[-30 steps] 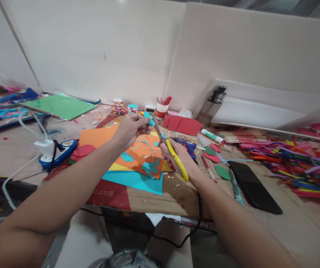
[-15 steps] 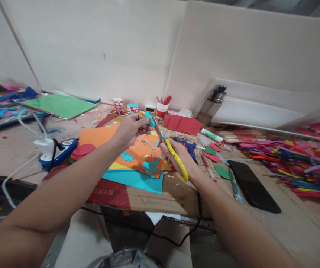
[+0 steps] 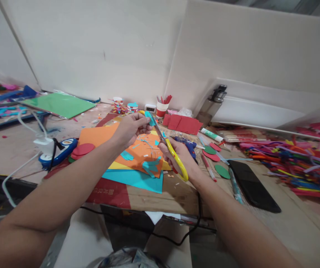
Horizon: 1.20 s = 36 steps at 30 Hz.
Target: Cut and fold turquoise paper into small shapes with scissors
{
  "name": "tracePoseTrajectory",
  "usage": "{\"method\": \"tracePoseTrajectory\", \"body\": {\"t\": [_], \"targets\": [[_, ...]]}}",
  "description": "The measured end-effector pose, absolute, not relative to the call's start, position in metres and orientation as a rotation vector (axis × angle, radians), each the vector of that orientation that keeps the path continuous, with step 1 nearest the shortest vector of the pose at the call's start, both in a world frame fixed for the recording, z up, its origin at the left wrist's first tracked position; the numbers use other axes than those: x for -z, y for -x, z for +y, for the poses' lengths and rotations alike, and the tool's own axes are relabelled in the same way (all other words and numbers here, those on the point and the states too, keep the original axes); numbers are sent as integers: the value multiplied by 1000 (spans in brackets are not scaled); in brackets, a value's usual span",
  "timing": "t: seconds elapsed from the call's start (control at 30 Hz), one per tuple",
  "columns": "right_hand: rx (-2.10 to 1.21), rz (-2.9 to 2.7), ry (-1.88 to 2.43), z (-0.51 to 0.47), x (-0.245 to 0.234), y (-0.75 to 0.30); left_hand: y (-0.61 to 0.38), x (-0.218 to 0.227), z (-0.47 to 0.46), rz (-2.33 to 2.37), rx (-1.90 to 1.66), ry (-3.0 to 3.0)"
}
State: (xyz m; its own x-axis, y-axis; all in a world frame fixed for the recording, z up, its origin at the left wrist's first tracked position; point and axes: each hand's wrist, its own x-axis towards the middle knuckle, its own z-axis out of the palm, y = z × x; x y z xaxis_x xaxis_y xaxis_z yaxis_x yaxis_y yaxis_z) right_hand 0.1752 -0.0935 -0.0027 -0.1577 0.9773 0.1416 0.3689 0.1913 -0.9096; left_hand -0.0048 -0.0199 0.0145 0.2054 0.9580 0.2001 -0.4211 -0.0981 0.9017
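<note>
Pinched in the fingertips of my left hand is a small blue paper piece, held up above the table. My right hand grips yellow-handled scissors, whose blades point up and away and touch the paper's right edge. Below both hands lie orange paper sheets, with a yellow sheet and a blue sheet under them. Cut blue hand-shaped pieces and thin blue scraps rest on the orange paper.
A blue glue gun and a glue stick lie right of my hands. Further right are a black phone and a heap of coloured pipe cleaners. Red paper circles and a blue power strip sit left. A cup stands behind.
Almost nothing differs. The blue paper piece has tilted slightly against the scissor blades; both arms stay in the same place.
</note>
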Motion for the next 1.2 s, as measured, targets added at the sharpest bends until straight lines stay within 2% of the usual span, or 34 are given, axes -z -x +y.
{"method": "tracePoseTrajectory", "body": {"t": [0.73,1.2], "targets": [[-808,-1855,1365,-95,-1,-175,7,-13,-17,652,-1223,-1125],[-826,-1823,1349,-95,1,-174,8,-17,-18,657,-1215,-1109]]}}
